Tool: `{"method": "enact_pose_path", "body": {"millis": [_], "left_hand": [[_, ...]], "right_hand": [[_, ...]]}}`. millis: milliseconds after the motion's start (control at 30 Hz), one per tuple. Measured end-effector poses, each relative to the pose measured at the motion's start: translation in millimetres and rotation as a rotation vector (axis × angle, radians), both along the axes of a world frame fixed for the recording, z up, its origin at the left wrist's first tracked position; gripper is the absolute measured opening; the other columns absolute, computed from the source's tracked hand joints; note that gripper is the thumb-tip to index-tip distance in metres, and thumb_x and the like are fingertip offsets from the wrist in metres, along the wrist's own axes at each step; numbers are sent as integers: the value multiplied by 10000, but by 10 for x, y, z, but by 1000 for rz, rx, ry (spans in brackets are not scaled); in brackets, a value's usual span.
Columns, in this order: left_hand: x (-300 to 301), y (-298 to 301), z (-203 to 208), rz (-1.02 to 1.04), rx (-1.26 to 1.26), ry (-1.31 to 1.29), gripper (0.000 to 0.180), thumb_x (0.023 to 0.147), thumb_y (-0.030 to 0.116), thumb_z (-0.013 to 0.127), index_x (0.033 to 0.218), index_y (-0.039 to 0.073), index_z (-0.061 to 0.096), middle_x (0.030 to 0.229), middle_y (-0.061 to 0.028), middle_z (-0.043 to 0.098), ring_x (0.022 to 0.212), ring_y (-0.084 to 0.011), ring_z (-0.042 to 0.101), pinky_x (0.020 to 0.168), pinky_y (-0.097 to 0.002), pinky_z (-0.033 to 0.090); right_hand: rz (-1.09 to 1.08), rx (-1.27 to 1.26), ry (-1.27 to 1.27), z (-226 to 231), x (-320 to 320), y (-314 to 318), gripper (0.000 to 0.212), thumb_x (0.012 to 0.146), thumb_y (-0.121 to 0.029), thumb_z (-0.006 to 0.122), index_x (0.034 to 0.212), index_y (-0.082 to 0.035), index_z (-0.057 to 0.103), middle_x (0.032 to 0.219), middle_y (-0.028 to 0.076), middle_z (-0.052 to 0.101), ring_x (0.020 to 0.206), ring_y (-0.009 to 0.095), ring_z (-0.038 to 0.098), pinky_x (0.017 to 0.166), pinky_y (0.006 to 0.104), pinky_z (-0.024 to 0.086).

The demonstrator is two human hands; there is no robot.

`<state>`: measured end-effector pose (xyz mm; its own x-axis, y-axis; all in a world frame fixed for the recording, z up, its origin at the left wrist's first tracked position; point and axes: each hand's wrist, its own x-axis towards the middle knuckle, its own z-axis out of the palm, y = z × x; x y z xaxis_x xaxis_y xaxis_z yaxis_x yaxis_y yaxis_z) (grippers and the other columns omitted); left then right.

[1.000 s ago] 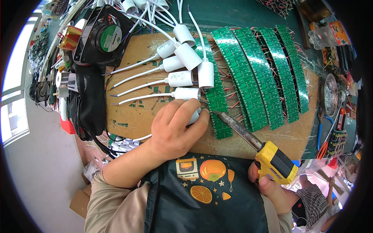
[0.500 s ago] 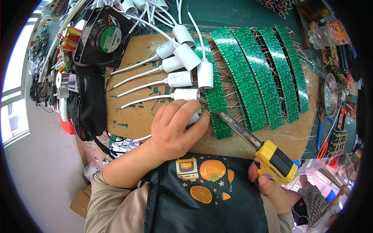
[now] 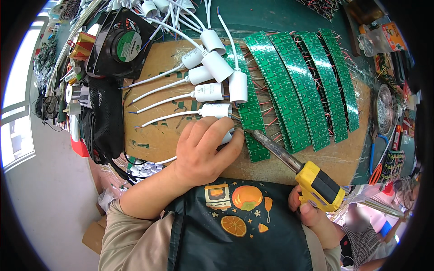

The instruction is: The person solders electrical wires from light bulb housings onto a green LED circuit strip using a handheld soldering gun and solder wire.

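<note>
My left hand is closed around a white cylindrical lamp holder, mostly hidden under the fingers; its white cable comes out beside my wrist. In my right hand is a yellow soldering gun with a long metal barrel. Its dark tip rests by my left fingertips, at the edge of the nearest green circuit board strip, where thin wires meet the board. Whether tip and board touch is too small to tell. Other white lamp holders with cables lie just beyond my left hand.
More green circuit board panels with red wires stand in rows to the right. A black fan sits at the back left. A metal bowl and orange-handled pliers lie at the right. Another person is at the lower right.
The soldering gun has shifted very slightly left, its tip staying by the board's edge. My left hand holds nearly still. The person at the lower right has changed posture.
</note>
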<state>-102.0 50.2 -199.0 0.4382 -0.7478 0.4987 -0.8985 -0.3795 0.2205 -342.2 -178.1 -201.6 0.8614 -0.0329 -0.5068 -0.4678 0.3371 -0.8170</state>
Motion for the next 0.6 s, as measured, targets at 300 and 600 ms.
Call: {"method": "enact_pose_path", "body": {"millis": [300,600], "left_hand": [[2,-24,-13,-1,-9,-2,337,576,65,725,913,65,720,1016,-100,572,842,-255,589,674,-327,457],[-12,-43,66,-22,-32,36,349,594,-10,741,935,58,716,1013,-121,571,821,-288,588,692,-370,491]], "right_hand": [[-40,79,36,161,141,-10,734,781,-510,778,1287,-73,474,708,18,480,629,148,490,539,284,405],[-521,-213,-430,218,242,-383,770,857,-501,704,1357,-3,396,676,12,478,491,126,435,452,271,380]]}}
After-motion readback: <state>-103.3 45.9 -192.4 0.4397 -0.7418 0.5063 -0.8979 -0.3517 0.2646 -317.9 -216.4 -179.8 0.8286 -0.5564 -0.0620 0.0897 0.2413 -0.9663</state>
